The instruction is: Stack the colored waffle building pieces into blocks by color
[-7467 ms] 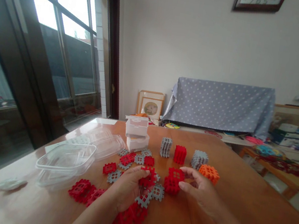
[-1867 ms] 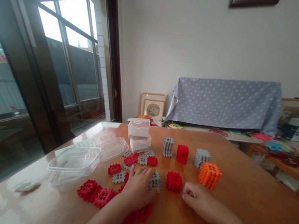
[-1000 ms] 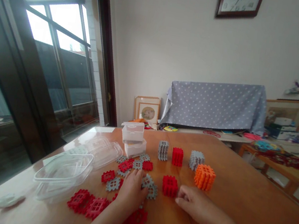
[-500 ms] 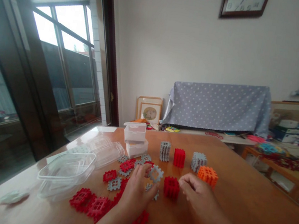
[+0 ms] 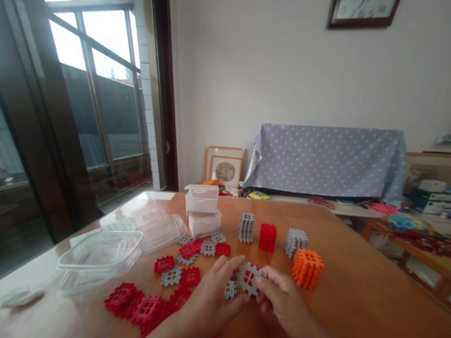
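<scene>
Between my two hands is a grey square window-shaped building tile point(image 5: 249, 280) with notched edges. Red shows through its openings, from a red block of tiles behind it that is mostly hidden. My left hand point(image 5: 213, 291) closes on the tile's left side with fingers above and thumb below. At its right edge, my right hand point(image 5: 283, 300) pinches it, thumb in front. Just left of the tile, a smaller grey piece point(image 5: 230, 290) lies by my left thumb. Loose red tiles point(image 5: 147, 310) and grey tiles point(image 5: 171, 276) are scattered left of my left hand.
Behind my hands stand a grey stack point(image 5: 246, 228), a red stack point(image 5: 268, 238), another grey stack point(image 5: 296, 243) and an orange cube point(image 5: 308, 268). Clear plastic tubs point(image 5: 101, 255) and two small white boxes point(image 5: 204, 223) occupy the table's left side.
My left hand has brought the grey tile right and down, against the red block. My right hand has shifted slightly left and now grips the tile too.
</scene>
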`<action>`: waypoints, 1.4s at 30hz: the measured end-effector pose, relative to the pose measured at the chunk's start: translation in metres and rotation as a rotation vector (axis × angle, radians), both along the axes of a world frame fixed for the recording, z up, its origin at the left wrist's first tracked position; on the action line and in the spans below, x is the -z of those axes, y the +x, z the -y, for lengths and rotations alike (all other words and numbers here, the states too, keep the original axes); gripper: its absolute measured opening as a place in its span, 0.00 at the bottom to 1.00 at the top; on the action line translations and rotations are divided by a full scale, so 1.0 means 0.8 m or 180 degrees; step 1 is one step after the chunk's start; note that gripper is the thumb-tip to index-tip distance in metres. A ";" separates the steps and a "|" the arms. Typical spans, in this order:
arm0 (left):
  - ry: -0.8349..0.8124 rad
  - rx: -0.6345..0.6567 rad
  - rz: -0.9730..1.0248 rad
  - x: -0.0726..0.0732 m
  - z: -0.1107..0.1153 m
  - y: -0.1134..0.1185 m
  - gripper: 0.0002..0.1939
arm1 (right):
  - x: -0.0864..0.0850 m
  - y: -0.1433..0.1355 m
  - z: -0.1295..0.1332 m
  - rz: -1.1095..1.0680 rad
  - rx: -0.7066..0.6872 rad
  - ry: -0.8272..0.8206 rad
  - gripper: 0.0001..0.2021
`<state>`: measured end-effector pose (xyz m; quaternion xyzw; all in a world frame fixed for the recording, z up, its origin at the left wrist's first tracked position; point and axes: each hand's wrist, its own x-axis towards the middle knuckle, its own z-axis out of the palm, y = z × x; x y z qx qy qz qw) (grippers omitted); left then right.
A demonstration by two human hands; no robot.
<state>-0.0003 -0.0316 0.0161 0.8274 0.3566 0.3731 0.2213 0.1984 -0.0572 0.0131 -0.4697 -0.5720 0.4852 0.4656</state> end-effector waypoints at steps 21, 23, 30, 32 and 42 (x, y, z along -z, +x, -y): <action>0.0238 -0.0693 -0.0213 -0.031 -0.103 -0.003 0.23 | -0.006 0.017 -0.009 -0.0450 0.1097 -0.0044 0.23; 0.0159 -0.0789 -0.0261 -0.024 -0.137 0.002 0.23 | -0.005 0.016 -0.009 -0.0472 0.1149 -0.0034 0.22; 0.0046 -0.0899 -0.0366 -0.013 -0.218 0.033 0.22 | -0.006 0.011 -0.010 -0.0522 0.1300 0.0037 0.22; 0.0051 -0.0868 -0.0387 -0.016 -0.234 0.042 0.22 | -0.005 0.010 -0.011 -0.0502 0.1318 0.0003 0.23; -0.0045 -0.0655 -0.0664 -0.029 -0.286 0.062 0.22 | 0.021 0.009 -0.022 -0.0517 0.1078 -0.0224 0.26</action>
